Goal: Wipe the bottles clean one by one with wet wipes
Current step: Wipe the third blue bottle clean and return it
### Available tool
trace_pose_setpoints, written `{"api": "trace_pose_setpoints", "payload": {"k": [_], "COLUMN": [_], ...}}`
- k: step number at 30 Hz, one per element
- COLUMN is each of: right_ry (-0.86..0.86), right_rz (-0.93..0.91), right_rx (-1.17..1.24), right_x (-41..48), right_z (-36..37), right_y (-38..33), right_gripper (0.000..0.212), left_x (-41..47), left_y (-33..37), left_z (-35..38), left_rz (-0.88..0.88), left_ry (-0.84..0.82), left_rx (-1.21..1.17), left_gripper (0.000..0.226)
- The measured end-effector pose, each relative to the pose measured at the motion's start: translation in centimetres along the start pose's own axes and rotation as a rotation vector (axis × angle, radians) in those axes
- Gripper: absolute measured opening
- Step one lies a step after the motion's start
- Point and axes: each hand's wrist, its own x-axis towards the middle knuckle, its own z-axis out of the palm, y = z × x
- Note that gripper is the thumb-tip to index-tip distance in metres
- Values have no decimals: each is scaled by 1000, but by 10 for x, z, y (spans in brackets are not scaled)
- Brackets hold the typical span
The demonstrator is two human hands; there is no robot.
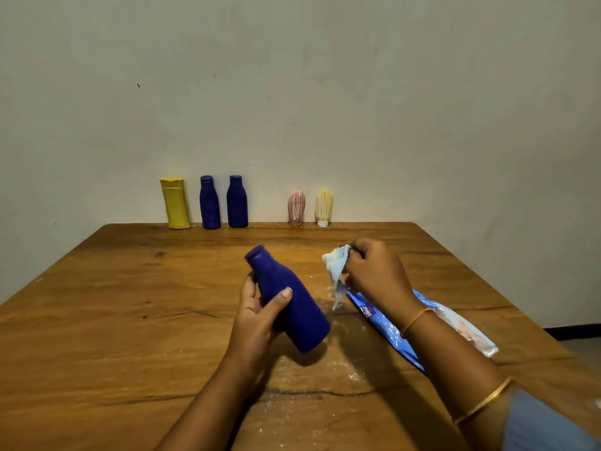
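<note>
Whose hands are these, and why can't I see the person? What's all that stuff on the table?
The camera sits on the person's head, looking down, so only their arms show. The left hand holds a dark blue bottle, tilted above the wooden table. The right hand pinches a crumpled wet wipe. Beneath that arm lies the blue wipes pack. By the wall stand five more bottles: a yellow bottle, two blue bottles, a pink striped bottle and a pale yellow bottle.
</note>
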Motion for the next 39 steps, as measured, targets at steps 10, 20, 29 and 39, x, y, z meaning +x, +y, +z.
{"api": "trace_pose_setpoints", "payload": {"k": [10,20,29,39], "right_ry": [-77,-133,-184,-67], "right_rz": [-316,-614,-5,-40], "right_rx": [577,-65,611,556], "right_x": [-18,-22,11,-5], "right_z": [-4,12,-18,-22], "right_y": [-33,-22,-28,-31], "right_gripper": [32,33,27,19], "left_x": [-7,-9,-10,-9], "left_y": [-1,-14,-12,-10], "left_z": [3,2,1,0], "left_rz": [34,86,84,157], "left_ry": [-157,-244,-182,-211], "left_rx": [259,385,528,548], "left_gripper": [53,47,41,41]}}
